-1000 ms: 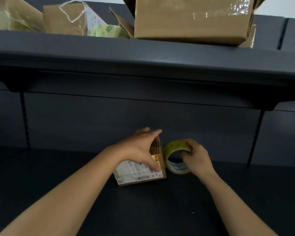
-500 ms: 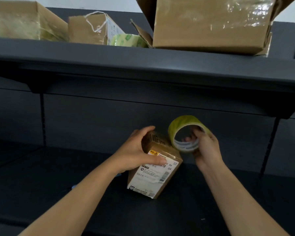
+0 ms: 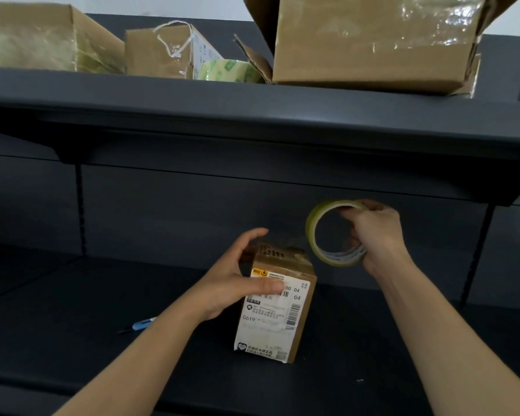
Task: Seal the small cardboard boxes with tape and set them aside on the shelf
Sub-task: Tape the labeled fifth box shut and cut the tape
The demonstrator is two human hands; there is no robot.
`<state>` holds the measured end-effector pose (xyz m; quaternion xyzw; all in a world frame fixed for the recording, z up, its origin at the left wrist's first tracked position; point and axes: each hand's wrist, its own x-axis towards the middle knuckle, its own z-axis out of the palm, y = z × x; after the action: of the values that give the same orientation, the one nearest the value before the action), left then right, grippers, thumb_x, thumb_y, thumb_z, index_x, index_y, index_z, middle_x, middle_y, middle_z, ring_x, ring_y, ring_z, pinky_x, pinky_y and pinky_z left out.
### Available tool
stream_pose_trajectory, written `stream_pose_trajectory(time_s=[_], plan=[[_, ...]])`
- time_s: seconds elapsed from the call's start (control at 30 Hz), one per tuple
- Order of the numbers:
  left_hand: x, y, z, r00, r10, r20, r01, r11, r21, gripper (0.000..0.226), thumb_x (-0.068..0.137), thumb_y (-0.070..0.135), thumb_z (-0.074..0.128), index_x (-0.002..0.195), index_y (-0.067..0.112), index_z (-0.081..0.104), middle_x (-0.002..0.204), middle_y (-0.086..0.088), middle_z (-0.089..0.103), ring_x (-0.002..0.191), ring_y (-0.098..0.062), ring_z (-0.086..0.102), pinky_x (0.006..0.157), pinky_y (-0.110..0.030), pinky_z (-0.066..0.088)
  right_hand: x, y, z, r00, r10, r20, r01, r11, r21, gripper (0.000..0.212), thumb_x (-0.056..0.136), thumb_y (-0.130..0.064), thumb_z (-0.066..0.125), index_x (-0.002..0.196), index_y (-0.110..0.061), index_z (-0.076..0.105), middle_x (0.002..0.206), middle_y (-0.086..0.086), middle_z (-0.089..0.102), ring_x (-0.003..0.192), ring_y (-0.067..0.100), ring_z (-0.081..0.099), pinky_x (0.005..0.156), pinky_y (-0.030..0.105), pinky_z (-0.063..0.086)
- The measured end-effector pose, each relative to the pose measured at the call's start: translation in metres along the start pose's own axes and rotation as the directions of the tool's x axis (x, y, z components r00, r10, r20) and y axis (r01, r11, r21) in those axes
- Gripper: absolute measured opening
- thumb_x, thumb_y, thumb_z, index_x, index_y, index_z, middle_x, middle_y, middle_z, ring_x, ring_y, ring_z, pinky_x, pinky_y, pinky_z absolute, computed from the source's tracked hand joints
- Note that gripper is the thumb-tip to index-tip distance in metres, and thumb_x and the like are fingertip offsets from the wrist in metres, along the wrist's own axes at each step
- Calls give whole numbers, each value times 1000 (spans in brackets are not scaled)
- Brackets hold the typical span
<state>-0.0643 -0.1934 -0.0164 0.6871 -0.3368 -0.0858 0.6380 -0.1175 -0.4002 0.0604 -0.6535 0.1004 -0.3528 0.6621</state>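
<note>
Cardboard, in the form of a small cardboard box (image 3: 278,304), stands on end at lower centre of the frame on the dark lower shelf (image 3: 403,355), its white shipping label facing the camera. The left hand (image 3: 237,280) grasps it from the left, thumb across the label and fingers curled over the upper far side, which looks meant to steady the box upright so its top flaps can take tape. The right hand (image 3: 376,235), at centre right of the frame and higher than the box, grips the tape roll (image 3: 332,232) with fingers through its core and over the rim; the roll is held on edge, just beside the box's top right corner, probably so a strip can be drawn down onto the flaps. A faint clear strip seems to run from roll to box top, but it is too thin to be sure. Whether the top flaps are fully closed cannot be told; the far side of the box is hidden. Along the top of the frame the upper shelf (image 3: 252,115) carries a large box (image 3: 373,46), cut off by the frame, other taped cartons, and a second roll (image 3: 225,70) half hidden behind the shelf lip. A small blue tool (image 3: 143,324) lies at lower left, partly covered by the left forearm
</note>
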Motion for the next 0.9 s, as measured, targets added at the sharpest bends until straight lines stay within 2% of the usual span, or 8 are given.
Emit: stream_pose_trajectory(time_s=[0.1, 0.27, 0.4, 0.53, 0.63, 0.73, 0.83, 0.9], plan=[[-2, -3, -2, 1000, 10, -6, -10, 1000, -25, 94, 45, 31, 88, 125, 53, 44, 126, 2, 54, 106, -16, 65, 86, -35, 55, -1, -1, 0, 1000, 8, 28, -7, 999, -53, 10, 83, -6, 69, 87, -12, 63, 66, 2, 54, 47, 7, 49, 44, 20, 38], [-7, -10, -9, 1000, 10, -11, -11, 996, -84, 92, 47, 27, 88, 124, 52, 46, 126, -2, 57, 105, -19, 65, 85, -37, 55, -6, 2, -2, 998, 5, 64, 3, 992, -123, 11, 84, -1, 67, 85, -12, 63, 71, 3, 58, 52, 10, 47, 34, 13, 34], [-7, -10, -9, 1000, 6, -5, -6, 997, -83, 91, 48, 27, 88, 124, 53, 46, 126, -1, 56, 107, -20, 64, 87, -38, 55, -7, 7, -4, 998, 16, 60, -8, 991, -132, 11, 85, -1, 66, 90, -10, 66, 71, 3, 58, 51, 9, 47, 34, 12, 33], [-7, -10, -10, 1000, 4, 4, -4, 996, -90, 91, 48, 26, 87, 124, 52, 46, 122, 0, 59, 104, -18, 66, 83, -35, 56, -8, 12, -6, 998, -2, 70, 10, 992, -122, 15, 84, 1, 67, 78, -13, 65, 61, 0, 56, 36, -2, 48, 35, 12, 34], [-8, -11, -11, 1000, -6, 6, 6, 997, -78, 92, 48, 26, 87, 126, 51, 45, 121, 0, 60, 104, -18, 66, 84, -36, 55, -10, 17, -6, 996, -11, 87, 20, 995, -101, 18, 83, 3, 66, 73, -11, 65, 48, -8, 57, 33, -4, 47, 35, 11, 34], [-9, -11, -11, 1000, -2, 6, 3, 998, -57, 93, 46, 32, 89, 125, 53, 45, 123, 1, 61, 106, -17, 65, 88, -38, 54, -11, 26, -8, 995, -26, 93, 35, 995, -95, 23, 83, 3, 66, 66, -13, 64, 49, -10, 59, 40, -4, 53, 39, 12, 39], [-9, -13, -12, 1000, 4, 5, -4, 999, -38, 93, 46, 35, 89, 125, 55, 45, 124, 3, 60, 109, -16, 63, 90, -38, 53, -13, 35, -10, 994, -43, 102, 55, 992, -110, 23, 83, 3, 65, 66, -14, 66, 62, -3, 65, 61, 8, 61, 51, 17, 45], [-9, -12, -12, 1000, 11, 14, -10, 1000, -29, 90, 49, 33, 87, 125, 54, 45, 123, 5, 60, 110, -15, 63, 89, -37, 53, -14, 39, -11, 993, -57, 101, 68, 991, -112, 22, 83, 3, 65, 67, -13, 66, 66, -1, 66, 66, 11, 61, 53, 16, 46]])
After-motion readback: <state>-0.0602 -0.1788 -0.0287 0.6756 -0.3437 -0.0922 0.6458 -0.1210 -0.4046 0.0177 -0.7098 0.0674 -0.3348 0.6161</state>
